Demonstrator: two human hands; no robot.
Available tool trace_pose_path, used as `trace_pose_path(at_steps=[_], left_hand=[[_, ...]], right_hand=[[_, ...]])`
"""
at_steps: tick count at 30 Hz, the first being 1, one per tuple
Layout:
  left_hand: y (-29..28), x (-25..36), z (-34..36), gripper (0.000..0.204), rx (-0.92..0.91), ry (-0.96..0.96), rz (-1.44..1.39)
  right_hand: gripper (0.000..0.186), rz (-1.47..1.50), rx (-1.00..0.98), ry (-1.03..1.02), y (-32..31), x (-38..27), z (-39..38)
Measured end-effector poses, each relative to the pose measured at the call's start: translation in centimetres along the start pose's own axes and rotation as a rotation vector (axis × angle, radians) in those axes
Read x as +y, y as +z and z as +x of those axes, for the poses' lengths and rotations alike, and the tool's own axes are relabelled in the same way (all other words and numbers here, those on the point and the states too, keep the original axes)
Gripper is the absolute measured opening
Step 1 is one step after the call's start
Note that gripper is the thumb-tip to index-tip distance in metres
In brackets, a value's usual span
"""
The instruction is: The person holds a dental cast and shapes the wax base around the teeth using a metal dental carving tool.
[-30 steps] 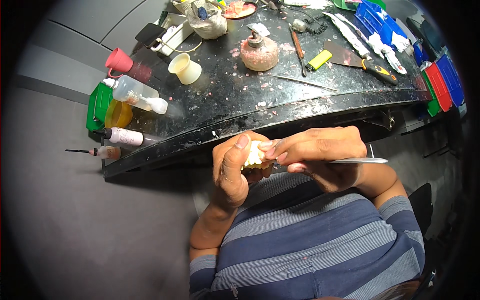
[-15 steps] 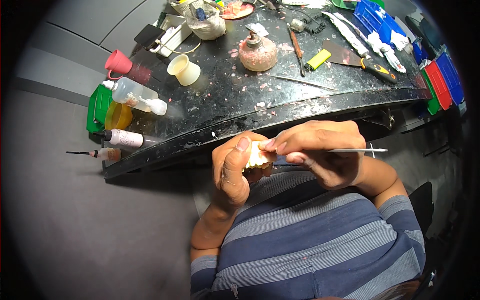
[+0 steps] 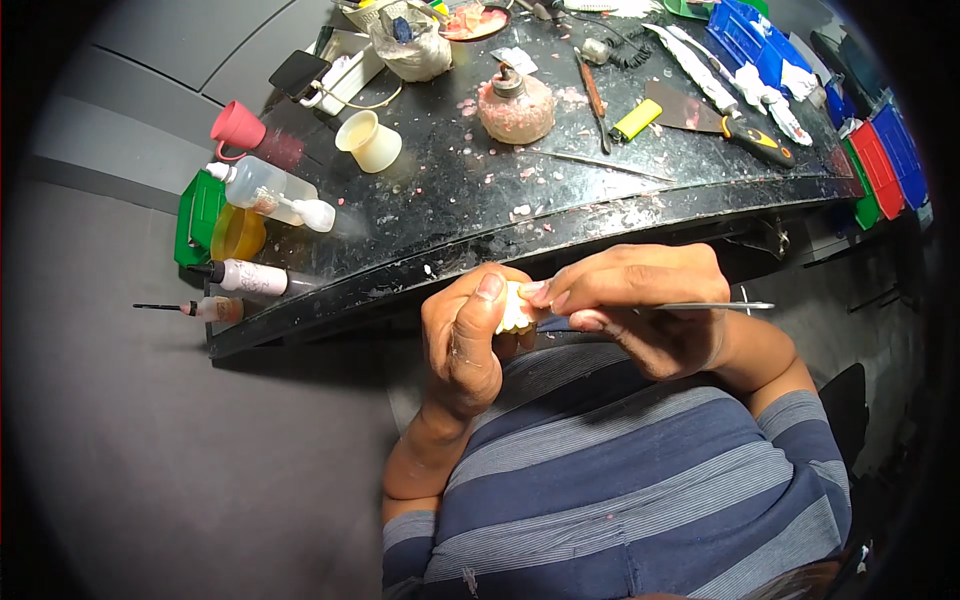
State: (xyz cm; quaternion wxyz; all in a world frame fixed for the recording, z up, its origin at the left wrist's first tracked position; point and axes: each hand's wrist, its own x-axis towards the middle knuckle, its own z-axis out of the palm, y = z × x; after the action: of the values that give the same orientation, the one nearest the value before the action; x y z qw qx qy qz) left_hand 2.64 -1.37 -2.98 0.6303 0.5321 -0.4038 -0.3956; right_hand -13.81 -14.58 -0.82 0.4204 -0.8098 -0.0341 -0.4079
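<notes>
Just off the near edge of the bench, my left hand [image 3: 462, 340] grips a small set of denture teeth [image 3: 514, 312], pale yellow with some pink, its thumb pressed along one side. My right hand [image 3: 645, 300] is closed round a thin metal carving tool [image 3: 738, 306], whose rear end sticks out to the right. The tool's working tip is hidden behind my fingers. Fingertips of my right hand touch the teeth or lie right against them.
A black bench [image 3: 420, 215] dotted with pink scraps carries a spirit burner [image 3: 516, 106], a cream cup [image 3: 368, 141], a yellow-green lighter [image 3: 636, 119], a brown-handled carver [image 3: 592, 95] and a scraper [image 3: 758, 140]. Bottles [image 3: 270, 190] stand at its left end, blue bins [image 3: 752, 38] at far right.
My left hand has turned the denture teeth slightly, so less of their lower edge shows. The tool's rear end has dipped a little in my right hand.
</notes>
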Motion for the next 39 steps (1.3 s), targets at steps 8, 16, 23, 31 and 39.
trace_pose_path(at_steps=[8,16,23,31,39], left_hand=[[0.1,0.3,0.0,0.046,0.007,0.030,0.052],[-0.4,-0.2,0.2,0.056,-0.017,0.009,0.156],[-0.3,-1.6,0.9,0.072,-0.020,0.268,0.125],[0.4,-1.7,0.5,0.093,-0.007,0.362,0.245],[0.0,-2.0,0.3,0.096,-0.019,0.374,0.257]], right_hand=[[0.016,0.009,0.016,-0.020,0.1,0.4,0.0],[0.012,0.210,-0.062,0.032,-1.1,0.9,-0.2],[0.022,0.606,0.325,-0.020,-1.6,1.7,-0.8],[0.016,0.200,0.090,0.001,-1.4,0.0,-0.8],[0.018,0.029,-0.053,-0.038,-1.0,-1.2,0.1]])
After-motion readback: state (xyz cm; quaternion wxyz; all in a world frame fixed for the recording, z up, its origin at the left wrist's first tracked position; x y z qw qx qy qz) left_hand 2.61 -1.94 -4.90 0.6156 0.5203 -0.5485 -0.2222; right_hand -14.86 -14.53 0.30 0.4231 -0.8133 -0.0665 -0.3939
